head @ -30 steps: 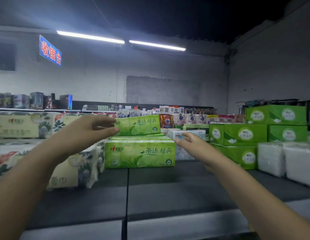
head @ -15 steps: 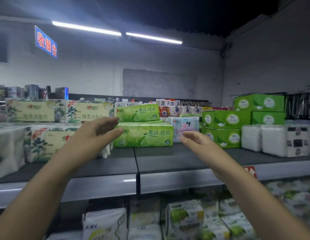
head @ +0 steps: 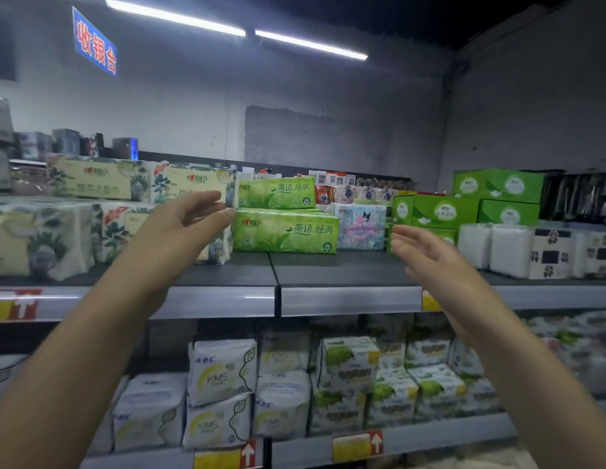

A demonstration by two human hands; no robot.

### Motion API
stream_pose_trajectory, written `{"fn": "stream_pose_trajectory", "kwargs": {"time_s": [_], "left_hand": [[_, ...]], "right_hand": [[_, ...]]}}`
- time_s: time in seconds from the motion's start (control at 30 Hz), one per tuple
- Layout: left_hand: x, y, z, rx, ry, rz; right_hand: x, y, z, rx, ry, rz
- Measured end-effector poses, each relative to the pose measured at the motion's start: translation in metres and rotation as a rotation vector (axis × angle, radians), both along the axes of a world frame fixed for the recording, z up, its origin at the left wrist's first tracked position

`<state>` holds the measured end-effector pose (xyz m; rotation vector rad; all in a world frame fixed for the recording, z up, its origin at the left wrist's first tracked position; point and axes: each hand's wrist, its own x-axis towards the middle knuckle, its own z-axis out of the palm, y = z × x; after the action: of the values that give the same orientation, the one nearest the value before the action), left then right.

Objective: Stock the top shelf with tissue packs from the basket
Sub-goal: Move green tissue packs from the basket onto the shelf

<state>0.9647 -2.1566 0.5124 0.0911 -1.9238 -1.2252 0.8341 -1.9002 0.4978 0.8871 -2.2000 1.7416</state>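
- Both hands have drawn back from the top shelf [head: 227, 277], leaving two green plastic-wrapped tissue packs [head: 284, 230] stacked at its centre.
- Left hand [head: 180, 231] and right hand [head: 426, 255] hang open, empty, presumably between loads.
- No basket shows.

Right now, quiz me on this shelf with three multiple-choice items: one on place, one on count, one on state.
1. Where does the smaller green tissue pack lie?
A. on the larger green tissue pack
B. on the lower shelf
C. in a hand

2. How many green tissue packs are in that centre stack?
A. one
B. two
C. four

3. What are the hands holding?
A. a white pack
B. a green box
C. nothing

Answers: 1 A, it rests directly on the larger pack on the top shelf. 2 B, two are stacked. 3 C, the left hand and right hand are open and empty.
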Motion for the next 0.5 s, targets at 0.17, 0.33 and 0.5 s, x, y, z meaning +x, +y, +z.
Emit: {"fn": "stream_pose_trajectory", "kwargs": {"time_s": [0.17, 0.33, 0.5], "left_hand": [[0.018, 0.010, 0.001, 0.063, 0.114, 0.024], [0.020, 0.015, -0.001, 0.074, 0.087, 0.024], [0.017, 0.020, -0.016, 0.117, 0.056, 0.061]], "right_hand": [[0.006, 0.014, 0.006, 0.009, 0.026, 0.017], [0.005, 0.016, 0.007, 0.001, 0.030, 0.063], [0.004, 0.020, -0.002, -0.024, 0.013, 0.103]]}}
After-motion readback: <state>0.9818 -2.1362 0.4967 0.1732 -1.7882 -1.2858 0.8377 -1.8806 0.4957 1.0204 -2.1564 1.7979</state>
